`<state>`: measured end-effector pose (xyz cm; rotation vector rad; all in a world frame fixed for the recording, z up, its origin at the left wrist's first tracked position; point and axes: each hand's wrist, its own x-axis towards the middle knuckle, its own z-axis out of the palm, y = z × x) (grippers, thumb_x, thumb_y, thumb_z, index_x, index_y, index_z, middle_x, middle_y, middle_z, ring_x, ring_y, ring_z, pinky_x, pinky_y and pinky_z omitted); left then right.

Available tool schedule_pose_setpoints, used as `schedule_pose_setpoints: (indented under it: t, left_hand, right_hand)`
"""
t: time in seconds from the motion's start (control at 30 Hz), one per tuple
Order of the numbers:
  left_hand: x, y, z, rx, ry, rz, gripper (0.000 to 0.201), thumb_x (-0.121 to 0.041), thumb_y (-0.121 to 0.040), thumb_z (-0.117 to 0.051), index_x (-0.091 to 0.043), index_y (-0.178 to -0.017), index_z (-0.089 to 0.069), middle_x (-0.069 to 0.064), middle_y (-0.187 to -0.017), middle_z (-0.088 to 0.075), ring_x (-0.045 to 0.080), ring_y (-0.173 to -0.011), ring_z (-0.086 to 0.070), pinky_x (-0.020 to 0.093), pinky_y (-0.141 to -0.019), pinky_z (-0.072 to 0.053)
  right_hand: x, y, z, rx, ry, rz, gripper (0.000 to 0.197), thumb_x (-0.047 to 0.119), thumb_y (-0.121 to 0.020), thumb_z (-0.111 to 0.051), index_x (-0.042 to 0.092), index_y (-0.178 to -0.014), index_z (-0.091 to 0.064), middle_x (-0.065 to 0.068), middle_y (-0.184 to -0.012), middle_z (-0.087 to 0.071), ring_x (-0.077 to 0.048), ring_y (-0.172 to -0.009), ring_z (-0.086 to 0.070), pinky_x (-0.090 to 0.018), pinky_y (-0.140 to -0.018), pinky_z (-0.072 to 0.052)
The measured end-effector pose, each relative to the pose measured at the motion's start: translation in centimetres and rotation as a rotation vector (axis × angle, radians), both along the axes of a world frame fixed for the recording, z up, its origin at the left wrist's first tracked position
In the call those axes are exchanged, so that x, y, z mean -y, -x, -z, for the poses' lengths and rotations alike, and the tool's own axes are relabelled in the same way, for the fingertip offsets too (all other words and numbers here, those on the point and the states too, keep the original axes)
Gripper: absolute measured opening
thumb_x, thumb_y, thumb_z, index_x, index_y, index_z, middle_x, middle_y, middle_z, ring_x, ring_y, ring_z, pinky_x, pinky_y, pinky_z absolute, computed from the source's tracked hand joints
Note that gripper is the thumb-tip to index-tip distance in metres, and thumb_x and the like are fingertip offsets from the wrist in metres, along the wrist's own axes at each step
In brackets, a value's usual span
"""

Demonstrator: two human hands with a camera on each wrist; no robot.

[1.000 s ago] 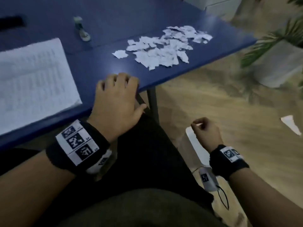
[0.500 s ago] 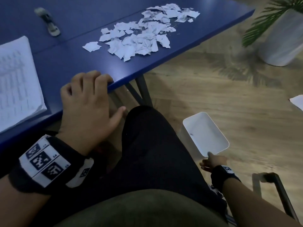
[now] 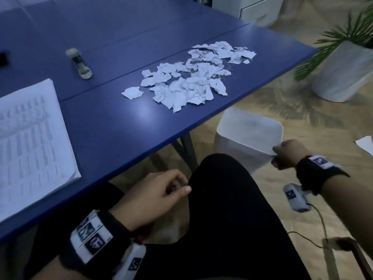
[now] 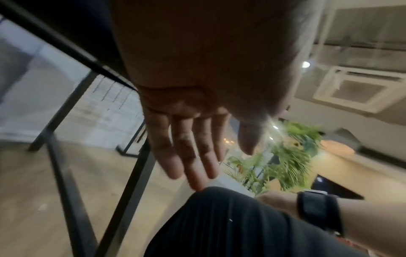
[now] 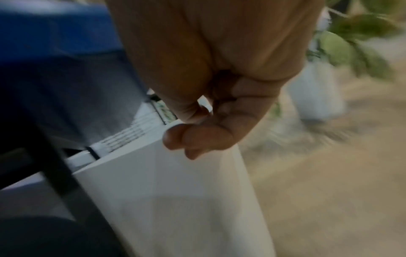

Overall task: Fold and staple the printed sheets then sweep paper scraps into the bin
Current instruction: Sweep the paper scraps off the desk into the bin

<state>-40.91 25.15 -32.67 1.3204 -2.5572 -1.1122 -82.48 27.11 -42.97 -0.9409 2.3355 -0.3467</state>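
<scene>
Right hand (image 3: 287, 153) grips rim of white bin (image 3: 248, 136), fingers (image 5: 197, 137) curled over edge; bin sits beside blue table (image 3: 113, 126), below its edge. Left hand (image 3: 153, 196) below table edge, over lap, fingers (image 4: 186, 153) loosely extended, holding nothing. Paper scraps (image 3: 191, 77) piled near table edge above bin. Printed sheets (image 3: 30, 138) stacked at left; stapler (image 3: 80, 64) behind them.

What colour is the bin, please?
White; the bin shows best in the head view, with the right hand gripping its rim.

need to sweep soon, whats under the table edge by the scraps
The white bin, gripped at its rim by the right hand, sits partly beneath the table edge. Its inside is blurred.
</scene>
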Motion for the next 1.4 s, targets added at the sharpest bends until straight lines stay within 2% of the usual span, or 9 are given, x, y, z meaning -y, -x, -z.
schedule_pose_setpoints:
  t: [0.2,0.37,0.53,0.67,0.77,0.9,1.0,1.2,1.4]
  left_hand:
    - [5.3,3.9,2.8,-0.254,-0.471,-0.396,0.062,-0.072,-0.079,-0.053,-0.046,-0.134,-0.045,-0.011,-0.119,-0.065,0.020,-0.086,-0.076,0.039,-0.080,-0.062]
    - [6.6,4.5,3.9,-0.182,-0.531,-0.405,0.050,-0.070,-0.082,-0.050,-0.029,-0.109,-0.060,0.005,-0.095,-0.076,0.031,-0.074,-0.077,0.029,-0.053,-0.055]
    - [7.3,5.2,5.6,-0.177,-0.543,-0.493,0.040,-0.041,-0.095,-0.045,-0.004,-0.092,-0.059,0.016,-0.070,-0.074,0.029,-0.055,-0.071,0.025,-0.053,-0.051]
    - [7.5,4.6,6.8,-0.138,-0.591,-0.501,0.040,-0.029,-0.096,-0.038,-0.001,-0.081,-0.062,0.013,-0.058,-0.071,0.028,-0.056,-0.067,0.022,-0.046,-0.047]
    - [7.4,4.1,7.5,-0.156,-0.621,-0.514,0.037,-0.028,-0.098,-0.037,-0.007,-0.085,-0.063,0.019,-0.066,-0.074,0.033,-0.058,-0.069,0.024,-0.044,-0.048]
    - [7.6,4.2,6.7,-0.119,-0.690,-0.539,0.047,-0.030,-0.102,-0.035,0.006,-0.084,-0.058,0.017,-0.049,-0.068,0.023,-0.042,-0.062,0.028,-0.050,-0.049]
    - [7.5,3.9,6.7,-0.137,-0.708,-0.554,0.052,-0.032,-0.103,-0.034,0.011,-0.093,-0.061,0.029,-0.061,-0.067,0.014,-0.034,-0.058,0.029,-0.053,-0.047]
    - [7.8,3.7,7.8,-0.186,-0.774,-0.572,0.056,-0.040,-0.097,-0.037,0.009,-0.098,-0.063,0.041,-0.097,-0.066,0.056,-0.082,-0.066,0.026,-0.048,-0.050]
    - [7.4,4.2,7.5,-0.202,-0.690,-0.588,0.048,-0.036,-0.095,-0.043,0.008,-0.093,-0.064,0.036,-0.082,-0.070,0.052,-0.070,-0.068,0.027,-0.048,-0.049]
  right_hand:
    - [3.5,-1.3,-9.0,0.001,0.098,-0.260,0.021,0.003,-0.097,-0.048,0.013,-0.095,-0.066,-0.024,-0.065,-0.074,-0.031,-0.044,-0.066,-0.036,-0.046,-0.056]
    - [4.6,-3.6,-11.2,0.029,-0.032,-0.518,0.020,0.005,-0.097,-0.046,0.001,-0.090,-0.063,-0.016,-0.064,-0.075,-0.026,-0.043,-0.066,-0.042,-0.054,-0.058]
    - [3.5,-3.5,-11.8,0.152,-0.144,-0.642,0.020,0.006,-0.099,-0.045,0.003,-0.099,-0.065,-0.021,-0.071,-0.076,-0.025,-0.047,-0.068,-0.032,-0.055,-0.057]
    - [4.1,-2.5,-16.6,0.071,-0.234,-0.775,0.030,0.036,-0.104,-0.055,0.016,-0.092,-0.074,-0.006,-0.072,-0.079,-0.027,-0.055,-0.071,-0.029,-0.058,-0.057]
    - [6.3,-0.8,-23.2,-0.280,0.165,-0.720,0.050,0.067,-0.091,-0.055,0.022,-0.077,-0.072,0.004,-0.064,-0.073,-0.010,-0.049,-0.065,-0.033,-0.058,-0.056]
    - [8.9,-4.2,-24.9,-0.360,0.578,-0.920,0.036,0.058,-0.099,-0.051,0.040,-0.125,-0.069,0.019,-0.117,-0.075,-0.005,-0.108,-0.070,-0.036,-0.101,-0.053]
    - [9.3,-8.8,-20.8,-0.292,0.541,-1.257,0.047,0.041,-0.107,-0.047,0.024,-0.150,-0.055,0.006,-0.158,-0.052,-0.010,-0.148,-0.043,-0.030,-0.123,-0.032]
    - [9.5,-5.7,-18.9,-0.229,0.540,-1.204,0.046,0.033,-0.105,-0.046,0.022,-0.150,-0.056,0.009,-0.163,-0.044,-0.008,-0.156,-0.031,-0.034,-0.127,-0.028]
    - [14.0,-2.0,-20.9,-0.210,0.493,-0.703,0.050,0.044,-0.110,-0.040,0.027,-0.156,-0.045,0.013,-0.165,-0.038,-0.004,-0.152,-0.035,-0.030,-0.128,-0.023]
